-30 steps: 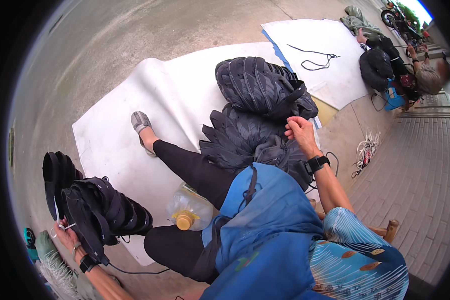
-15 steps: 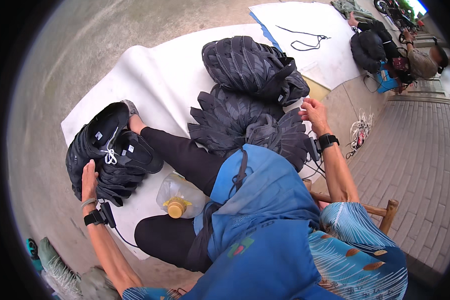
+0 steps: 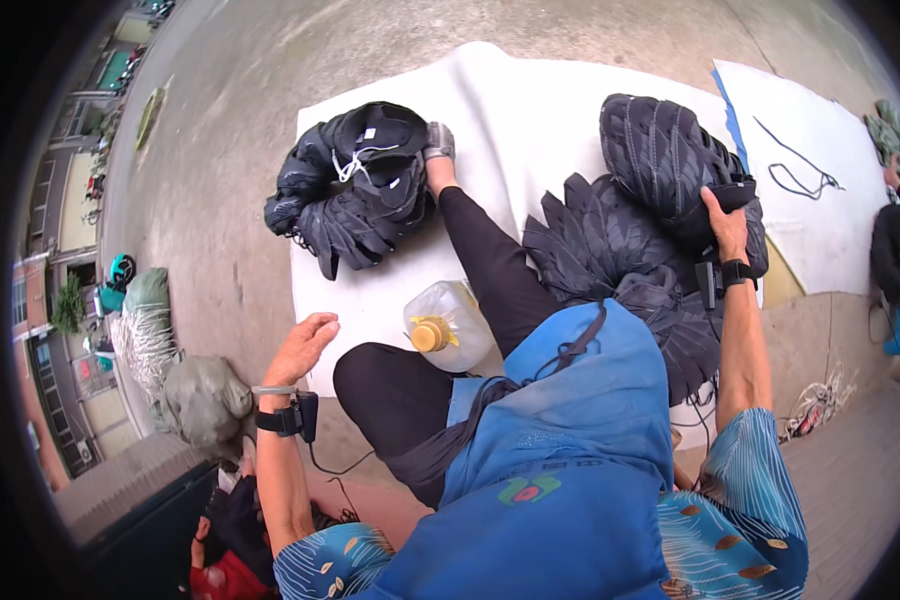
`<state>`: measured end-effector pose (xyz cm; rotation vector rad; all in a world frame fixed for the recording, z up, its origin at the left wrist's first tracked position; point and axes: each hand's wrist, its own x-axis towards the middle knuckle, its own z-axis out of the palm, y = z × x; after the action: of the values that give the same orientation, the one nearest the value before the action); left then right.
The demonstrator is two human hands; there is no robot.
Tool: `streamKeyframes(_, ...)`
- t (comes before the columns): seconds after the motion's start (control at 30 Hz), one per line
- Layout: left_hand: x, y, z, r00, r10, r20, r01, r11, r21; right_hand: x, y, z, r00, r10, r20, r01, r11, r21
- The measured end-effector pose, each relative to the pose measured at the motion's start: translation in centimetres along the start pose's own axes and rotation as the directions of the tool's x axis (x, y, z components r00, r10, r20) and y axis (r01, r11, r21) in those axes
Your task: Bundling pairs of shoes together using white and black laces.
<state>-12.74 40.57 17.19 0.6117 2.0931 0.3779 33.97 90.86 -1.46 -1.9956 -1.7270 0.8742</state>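
My right hand (image 3: 727, 218) is closed on the dark end of the upper bundle of black shoe uppers (image 3: 658, 150), its thumb showing on the near side. Underneath lies a second bundle of black shoe uppers (image 3: 610, 235), fanned out and reaching down beside my lap. My left hand (image 3: 303, 350) is held out with its fingers stretched and nothing in it, by the near left edge of the white sheet. Beyond it rests a curved stack of black shoe uppers (image 3: 370, 205), tied with a white cord (image 3: 348, 168), beside my outstretched foot.
Between my legs stands a clear plastic jug (image 3: 455, 318) with a yellow cap. A white sheet (image 3: 490, 120) covers the ground; a black cord (image 3: 795, 175) lies on another sheet at right. Sacks (image 3: 202, 400) stand at left. Other people sit at lower left and far right.
The view has swung left. My left hand has drawn back from the tied stack toward me. My right hand has moved from beside the upper bundle to gripping its end.
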Motion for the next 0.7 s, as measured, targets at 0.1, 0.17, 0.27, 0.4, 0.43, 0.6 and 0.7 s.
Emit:
streamKeyframes(0.1,-6.4,-0.3,3.6,0.997,-0.057,-0.046,0.054,0.995,-0.083,-0.4,-1.0,1.7,0.997,0.059,-0.048,-0.060,0.998,-0.031)
streamKeyframes(0.17,-8.6,0.3,5.5,0.993,-0.070,-0.098,0.059,0.993,-0.105,-0.1,0.0,1.4,0.979,0.094,-0.183,-0.096,0.995,0.001)
streamKeyframes(0.27,-10.0,0.1,7.6,0.976,0.048,-0.214,-0.059,0.997,-0.042,1.1,1.9,-0.8,0.973,0.098,-0.207,-0.041,0.964,0.264)
streamKeyframes(0.4,-12.9,-0.6,7.7,0.946,0.005,-0.323,-0.024,0.998,-0.057,0.9,-1.7,-3.3,0.974,0.225,-0.013,-0.128,0.601,0.789)
streamKeyframes(0.43,-13.6,-0.2,7.9,0.937,-0.029,-0.349,0.010,0.998,-0.055,-0.1,-3.7,-4.0,0.994,0.110,-0.028,-0.037,0.543,0.839)
streamKeyframes(0.6,-14.6,1.7,7.7,0.946,0.052,-0.321,-0.071,0.996,-0.048,-2.8,-11.9,-11.6,0.993,-0.099,0.070,-0.035,0.318,0.947)
streamKeyframes(0.7,-15.7,1.5,8.1,0.943,0.082,-0.322,-0.118,0.988,-0.095,-4.4,-16.2,-15.0,0.971,-0.225,0.078,0.004,0.340,0.941)
